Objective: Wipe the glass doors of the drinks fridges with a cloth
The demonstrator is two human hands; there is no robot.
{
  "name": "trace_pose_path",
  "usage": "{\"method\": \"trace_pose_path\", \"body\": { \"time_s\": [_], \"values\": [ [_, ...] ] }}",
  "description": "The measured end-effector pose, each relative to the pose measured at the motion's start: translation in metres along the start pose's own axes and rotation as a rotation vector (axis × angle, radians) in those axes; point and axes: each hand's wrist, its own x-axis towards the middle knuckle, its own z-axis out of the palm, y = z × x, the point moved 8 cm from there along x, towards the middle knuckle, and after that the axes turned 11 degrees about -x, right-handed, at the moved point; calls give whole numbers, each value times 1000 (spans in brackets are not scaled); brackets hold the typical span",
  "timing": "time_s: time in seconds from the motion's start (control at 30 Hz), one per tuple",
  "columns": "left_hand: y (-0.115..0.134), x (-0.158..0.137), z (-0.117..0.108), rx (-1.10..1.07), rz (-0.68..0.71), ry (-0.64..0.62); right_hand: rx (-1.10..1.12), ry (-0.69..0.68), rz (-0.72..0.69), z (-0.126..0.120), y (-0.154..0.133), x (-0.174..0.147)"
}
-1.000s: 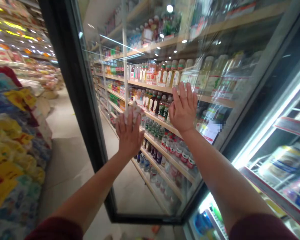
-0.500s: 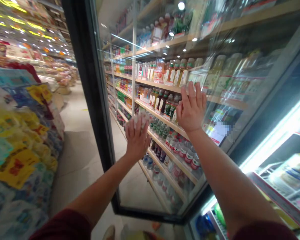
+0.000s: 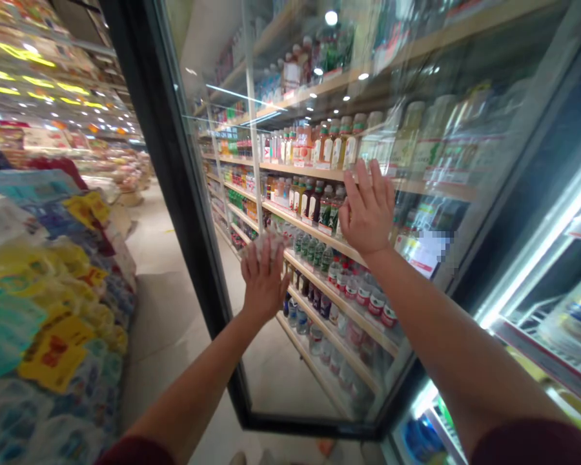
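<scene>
My left hand (image 3: pixel 265 284) reaches toward the glass door (image 3: pixel 310 394), palm toward the pane. Its fingers press on what looks like a pale, crumpled cloth (image 3: pixel 272 237), of which only a blurred part shows past the fingertips. Higher up and to the right, my right hand (image 3: pixel 368 210) lies against the same pane with its fingers stretched out and holds nothing. The door's thick black frame (image 3: pixel 174 194) stands left of both hands. Palms and contact points are hidden behind the backs of the hands.
Bottles (image 3: pixel 351 287) line shelves seen in the glass. At right, a lit cooler has a bright light strip (image 3: pixel 532 268) and stocked racks. Stacked packs with yellow tags (image 3: pixel 53 349) stand at left beside the pale floor aisle (image 3: pixel 162 290).
The view has shifted, so the door and cooler appear slightly farther right and lower. My left hand sits a little lower in view; my right hand has moved slightly left relative to the door.
</scene>
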Motion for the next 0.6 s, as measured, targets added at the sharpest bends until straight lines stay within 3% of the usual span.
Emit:
{"method": "trace_pose_path", "body": {
  "time_s": [0.1, 0.23, 0.33, 0.4, 0.5, 0.53, 0.6],
  "values": [
    [9, -12, 6, 54, 114, -61, -16, 12, -9, -1, -1, -1],
    [-17, 44, -25, 42, -7, 39, -10, -26, 8, 0, 0, 0],
    [-19, 51, -30, -11, -88, 76, 7, -87, 21, 0, 0, 1],
    [-6, 31, -14, -41, -82, -18, 4, -125, 20, 0, 1, 2],
    [25, -1, 16, -86, 44, -323, -41, -152, 1, -7, 1, 2],
    [30, -4, 20, -99, 90, -415, -62, -148, -12, -11, 1, 3],
    [21, 13, 10, -83, 80, -423, -87, -114, -50, -20, 0, 5]
  ]
}}
